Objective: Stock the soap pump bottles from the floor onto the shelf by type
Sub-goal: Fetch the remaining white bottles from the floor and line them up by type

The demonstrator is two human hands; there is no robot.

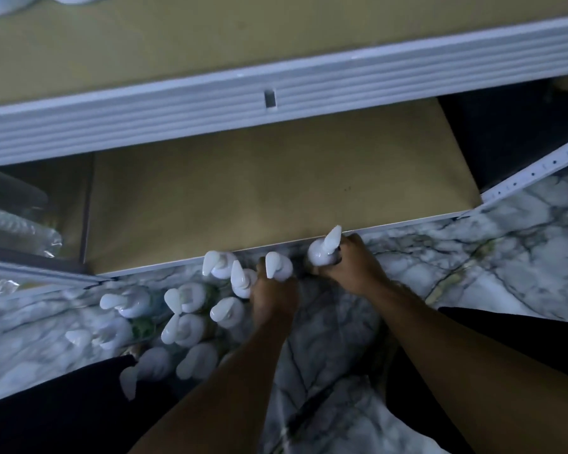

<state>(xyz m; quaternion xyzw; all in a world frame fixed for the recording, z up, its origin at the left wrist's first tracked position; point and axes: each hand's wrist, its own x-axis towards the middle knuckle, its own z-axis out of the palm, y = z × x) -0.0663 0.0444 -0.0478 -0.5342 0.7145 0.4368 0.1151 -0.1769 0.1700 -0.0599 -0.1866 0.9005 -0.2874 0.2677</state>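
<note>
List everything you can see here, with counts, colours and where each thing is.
Loose pump bottles: about nine, white heads, on the floor left of centre.
Lower shelf: one, tan, behind them.
Upper shelf: one, tan, white front rail, top.
White objects: two, cut off, upper shelf's left end.
Floor: white marble, grey veins.
Legs: two, black-clad, bottom corners.
Left hand: grips left-held bottle, white head.
Right hand: grips right-held bottle, white head, at lower shelf's edge.

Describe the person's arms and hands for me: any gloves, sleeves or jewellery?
Both hands are bare: the left hand and right hand wear no gloves, and no rings or watch show. The forearms are uncovered as far as the frame reaches. Dim light could hide small details.
</note>
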